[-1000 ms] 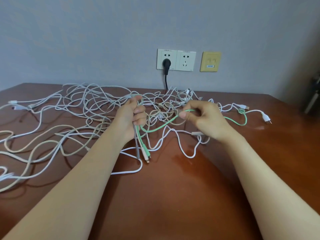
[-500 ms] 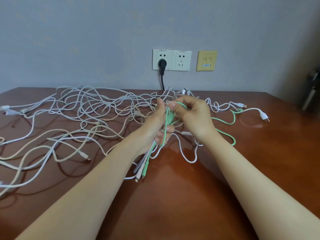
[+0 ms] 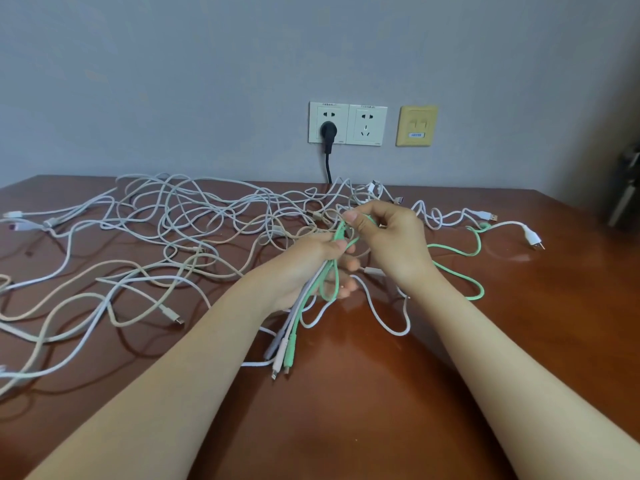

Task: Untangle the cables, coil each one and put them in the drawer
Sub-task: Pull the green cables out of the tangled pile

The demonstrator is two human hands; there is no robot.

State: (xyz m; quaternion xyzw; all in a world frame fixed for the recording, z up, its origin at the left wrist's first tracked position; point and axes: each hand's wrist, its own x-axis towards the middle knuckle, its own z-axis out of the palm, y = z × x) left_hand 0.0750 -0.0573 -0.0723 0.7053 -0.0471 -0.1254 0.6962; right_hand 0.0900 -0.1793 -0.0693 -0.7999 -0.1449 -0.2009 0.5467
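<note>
Nearest to me the plug end of the green cable point(image 3: 289, 355) hangs down toward the table point(image 3: 346, 420), its gathered part running nearly upright from the left hand point(image 3: 308, 271), whose fingers curl around it and some pale strands. The right hand point(image 3: 391, 244) pinches a green loop just above. Behind, the white cables point(image 3: 194, 216) lie tangled, none coiled, no drawer visible: I judge the work barely begun.

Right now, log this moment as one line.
task: green cable being coiled | left hand: grips its loops | right hand: pinches it | rest: other cables tangled on table | drawer: not in view
</note>
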